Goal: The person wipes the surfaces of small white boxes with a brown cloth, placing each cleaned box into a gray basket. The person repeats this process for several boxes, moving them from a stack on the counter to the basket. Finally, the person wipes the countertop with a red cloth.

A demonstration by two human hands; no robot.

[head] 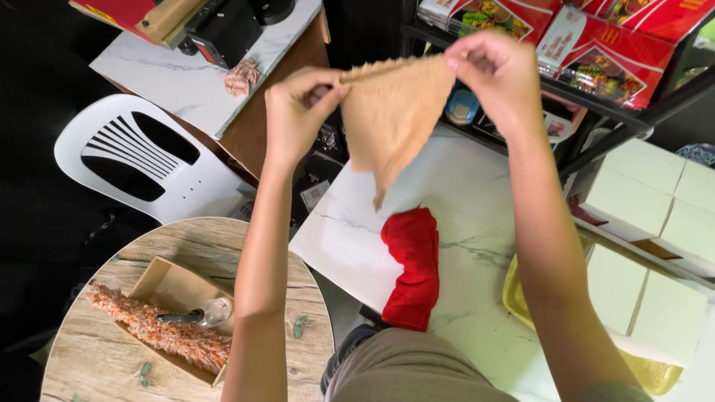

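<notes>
While your left hand (298,112) and right hand (495,74) pinch the tan cloth's (391,112) top corners, it hangs above the red cloth (413,264) on the table (469,208).

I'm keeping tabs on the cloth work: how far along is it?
Done: nothing shows as finished. In hand: the left hand and right hand pinch the top corners of a tan cloth, held up as a hanging triangle above the marble table. Left: the red cloth lies crumpled and untouched on that table.
</notes>
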